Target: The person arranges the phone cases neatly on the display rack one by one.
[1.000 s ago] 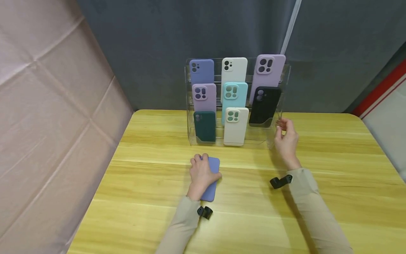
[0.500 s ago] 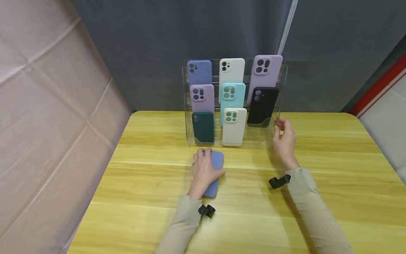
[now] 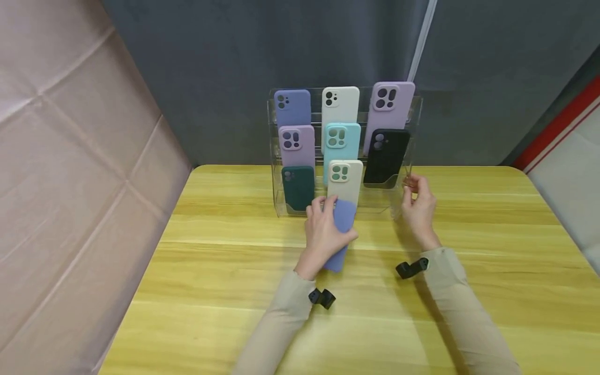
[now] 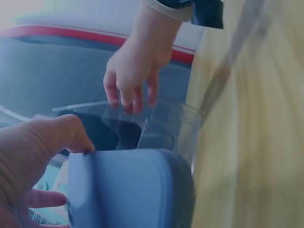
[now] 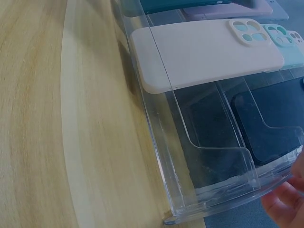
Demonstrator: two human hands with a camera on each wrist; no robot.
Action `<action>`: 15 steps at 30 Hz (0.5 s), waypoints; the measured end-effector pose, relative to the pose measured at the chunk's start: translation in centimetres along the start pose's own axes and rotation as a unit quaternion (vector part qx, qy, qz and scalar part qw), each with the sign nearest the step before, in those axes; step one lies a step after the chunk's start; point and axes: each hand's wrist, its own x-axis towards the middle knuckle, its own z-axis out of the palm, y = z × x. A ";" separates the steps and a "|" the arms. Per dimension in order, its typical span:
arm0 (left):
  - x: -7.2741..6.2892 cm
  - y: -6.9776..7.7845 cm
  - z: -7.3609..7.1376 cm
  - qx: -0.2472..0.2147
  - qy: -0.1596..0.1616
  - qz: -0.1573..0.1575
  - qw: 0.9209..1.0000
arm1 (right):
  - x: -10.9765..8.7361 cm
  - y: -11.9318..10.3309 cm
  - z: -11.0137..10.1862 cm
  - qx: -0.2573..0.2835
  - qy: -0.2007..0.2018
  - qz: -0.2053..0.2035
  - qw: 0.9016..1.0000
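My left hand [image 3: 323,235] grips a periwinkle-blue phone case [image 3: 344,216] by its long sides, thumb on the right and fingers on the left. The case is raised and tilted, overlapping the lower part of a cream phone case [image 3: 345,182] in the head view. Up close in the left wrist view, the blue case [image 4: 128,185] has a smooth, rounded end. A clear acrylic stepped stand [image 3: 377,200] holds the other cases. At its right side, my right hand [image 3: 419,208] pinches the stand's edge; only its fingertips [image 5: 280,204] show in the right wrist view.
On the stand's left are blue [image 3: 292,109], lilac [image 3: 297,148] and dark green [image 3: 298,187] cases. White [image 3: 341,107] and aqua [image 3: 342,139] ones fill the middle; lilac [image 3: 391,107] and black [image 3: 386,156] stand right. A grey curtain [image 3: 225,78] hangs behind the wooden table [image 3: 225,291].
My left hand has lifted the blue case off the tabletop and carried it forward and right, up to the front of the stand. The right hand keeps its hold on the stand's side.
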 end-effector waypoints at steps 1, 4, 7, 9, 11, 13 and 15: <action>0.2 0.4 0.1 -0.004 0.006 0.005 1.000 | 0.0 0.0 0.0 -0.001 0.000 0.000 1.000; 1.0 1.5 0.5 -0.019 0.022 0.019 0.999 | 0.0 0.0 -0.1 -0.004 0.002 -0.001 1.000; 1.9 2.5 0.9 -0.027 0.038 0.039 0.998 | 0.0 0.1 -0.1 -0.005 0.002 -0.004 1.000; 2.4 3.1 1.2 -0.027 0.047 0.054 0.997 | 0.0 0.2 -0.1 -0.003 0.000 -0.008 1.000; 2.9 3.5 1.4 -0.024 0.053 0.064 0.996 | 0.0 0.2 0.0 -0.003 -0.002 -0.012 1.000; 3.4 3.9 1.7 -0.027 0.060 0.074 0.995 | 0.0 0.2 0.0 -0.004 -0.004 -0.012 1.000; 3.9 4.2 2.0 -0.027 0.067 0.083 0.994 | 0.0 0.2 -0.1 -0.006 -0.003 -0.012 1.000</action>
